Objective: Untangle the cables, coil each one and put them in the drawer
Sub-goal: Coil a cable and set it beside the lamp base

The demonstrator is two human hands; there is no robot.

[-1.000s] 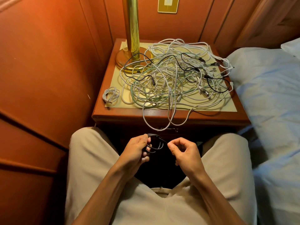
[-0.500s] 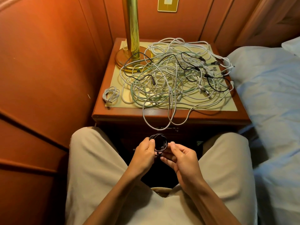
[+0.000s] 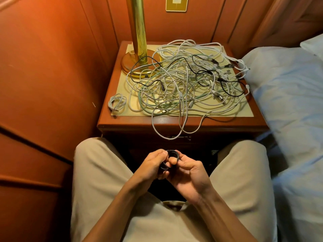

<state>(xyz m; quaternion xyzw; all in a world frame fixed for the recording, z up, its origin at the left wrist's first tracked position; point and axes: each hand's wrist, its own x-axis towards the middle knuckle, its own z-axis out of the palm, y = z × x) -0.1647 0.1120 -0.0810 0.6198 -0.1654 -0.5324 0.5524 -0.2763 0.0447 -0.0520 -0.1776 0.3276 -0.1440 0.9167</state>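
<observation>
- Left hand [image 3: 151, 166] and right hand [image 3: 187, 170]: both pinch the coiled black cable [image 3: 171, 154], held above the lap.
- Tangled cables [image 3: 183, 84]: on the worktop [image 3: 122, 123], beside the lamp base [image 3: 139, 62].
- Coiled white cable [image 3: 117, 103]: worktop, left edge.

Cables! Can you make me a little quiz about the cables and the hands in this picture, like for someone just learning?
1. True or false: both hands hold the small black coil.
2. Where does the little white coil lie? A) on the bed B) on the nightstand's front left corner C) in the lap
3. Fill in: the big tangle lies beside the brass ____.

Key:
1. True: the left hand and the right hand both have a grip on it, above the lap.
2. B: it sits on the nightstand, apart from the tangle.
3. Lamp: a black cable crosses its base.
</observation>
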